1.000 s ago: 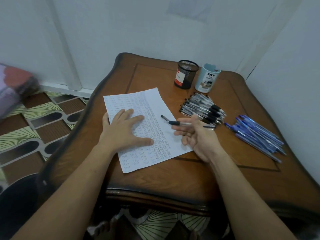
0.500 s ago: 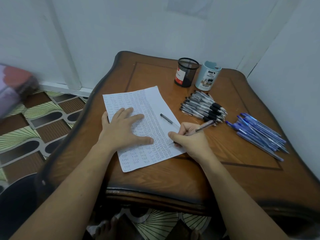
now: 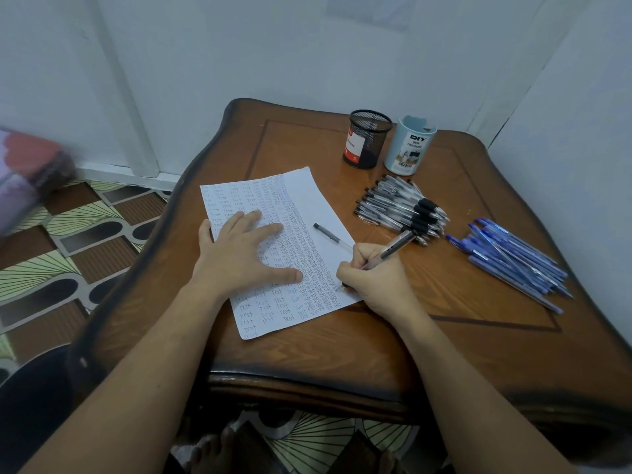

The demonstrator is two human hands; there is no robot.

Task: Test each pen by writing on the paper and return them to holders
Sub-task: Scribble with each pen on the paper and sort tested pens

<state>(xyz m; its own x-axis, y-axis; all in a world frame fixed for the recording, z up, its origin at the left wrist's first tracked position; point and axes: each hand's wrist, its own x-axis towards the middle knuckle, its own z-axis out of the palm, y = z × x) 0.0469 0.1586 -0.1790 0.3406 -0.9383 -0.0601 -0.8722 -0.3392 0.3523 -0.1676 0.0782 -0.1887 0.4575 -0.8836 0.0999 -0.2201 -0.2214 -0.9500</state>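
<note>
A white paper (image 3: 309,196) covered in rows of small writing lies on the wooden table (image 3: 342,347). My left hand (image 3: 244,254) rests flat on it with fingers spread. My right hand (image 3: 374,280) grips a black pen (image 3: 393,248), its tip down on the paper's right edge. A pen cap (image 3: 330,234) lies on the paper just beyond that hand. A pile of black pens (image 3: 400,208) and a pile of blue pens (image 3: 509,258) lie to the right. At the back stand a black mesh holder (image 3: 366,140) and a light blue holder (image 3: 408,147).
The table sits in a corner, with white walls (image 3: 581,114) close behind and to the right. Patterned floor tiles (image 3: 51,241) lie to the left, and a folded cloth bundle (image 3: 24,172) rests at the far left. Bare feet (image 3: 219,449) show under the table's front edge.
My right hand turned the pen from lying across its open fingers into a writing grip and lowered its tip onto the paper's right edge. The left hand stayed flat.
</note>
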